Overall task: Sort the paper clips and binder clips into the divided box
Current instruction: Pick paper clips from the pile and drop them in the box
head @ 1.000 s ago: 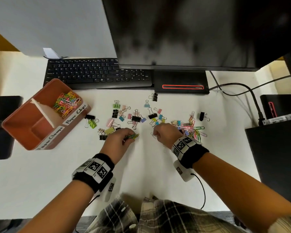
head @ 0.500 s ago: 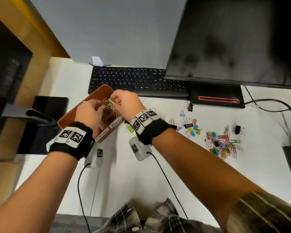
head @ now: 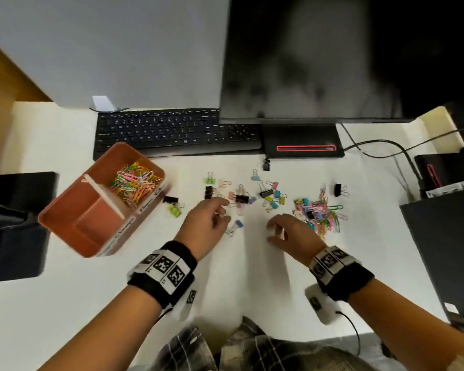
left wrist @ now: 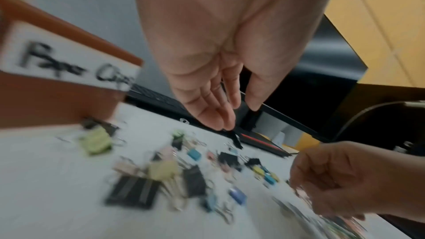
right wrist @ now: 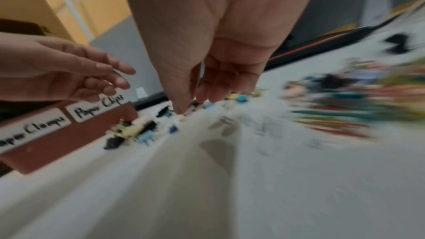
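An orange divided box (head: 65, 210) sits at the left of the white desk; its far compartment holds a heap of coloured paper clips (head: 135, 183), its near compartment looks bare. Its side labels (right wrist: 96, 110) read "Paper Clips" and "Paper Clamps". Several coloured and black binder clips (head: 241, 198) lie scattered mid-desk. A pile of paper clips (head: 322, 212) lies to their right. My left hand (head: 220, 212) hovers over the binder clips, fingers relaxed and holding nothing. My right hand (head: 275, 231) hangs just left of the paper clip pile, fingers loosely curled and holding nothing.
A black keyboard (head: 172, 132) and a monitor (head: 332, 60) with its base (head: 303, 141) stand behind the clips. Cables (head: 386, 145) run at the right. Black objects lie at the left (head: 16, 228) and right (head: 445, 247) desk edges.
Both hands carried paper clips to the box's far compartment, let them go there, then came back to the clips on the desk with nothing in them.
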Demonstrator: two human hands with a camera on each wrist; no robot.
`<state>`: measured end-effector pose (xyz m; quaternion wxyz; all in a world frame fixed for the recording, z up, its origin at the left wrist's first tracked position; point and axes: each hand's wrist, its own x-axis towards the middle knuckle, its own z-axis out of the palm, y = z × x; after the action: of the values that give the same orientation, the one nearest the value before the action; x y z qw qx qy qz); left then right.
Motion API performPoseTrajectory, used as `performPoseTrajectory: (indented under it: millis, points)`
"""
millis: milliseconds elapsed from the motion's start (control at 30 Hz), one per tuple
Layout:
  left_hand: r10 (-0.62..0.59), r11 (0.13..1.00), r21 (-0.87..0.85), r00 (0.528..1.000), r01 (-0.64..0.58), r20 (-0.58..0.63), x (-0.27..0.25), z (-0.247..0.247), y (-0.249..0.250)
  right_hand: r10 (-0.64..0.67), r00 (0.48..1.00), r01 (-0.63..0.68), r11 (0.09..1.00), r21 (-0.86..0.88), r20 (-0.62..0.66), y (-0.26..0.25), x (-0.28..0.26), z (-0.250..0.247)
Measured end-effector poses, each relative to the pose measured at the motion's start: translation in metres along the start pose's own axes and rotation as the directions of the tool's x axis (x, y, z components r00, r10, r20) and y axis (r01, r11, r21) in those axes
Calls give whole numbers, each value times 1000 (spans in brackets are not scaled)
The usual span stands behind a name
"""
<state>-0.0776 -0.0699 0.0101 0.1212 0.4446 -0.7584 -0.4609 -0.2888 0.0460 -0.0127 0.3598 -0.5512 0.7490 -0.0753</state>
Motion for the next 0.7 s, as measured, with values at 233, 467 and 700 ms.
performPoseTrajectory:
  millis: [233,467,700]
  points:
    - [35,984,175,998,-45,60,63,69,37,145,989,-145,988,53,9,70,-23,-13]
    - [-49,921,388,993,2,109,112,106,34,97,993,-96,995,27,-64,98,-10,-37]
    - [-187,977,70,963,204,-194,103,78,35,18,970,-9,999,35,-243,134,-10,-52]
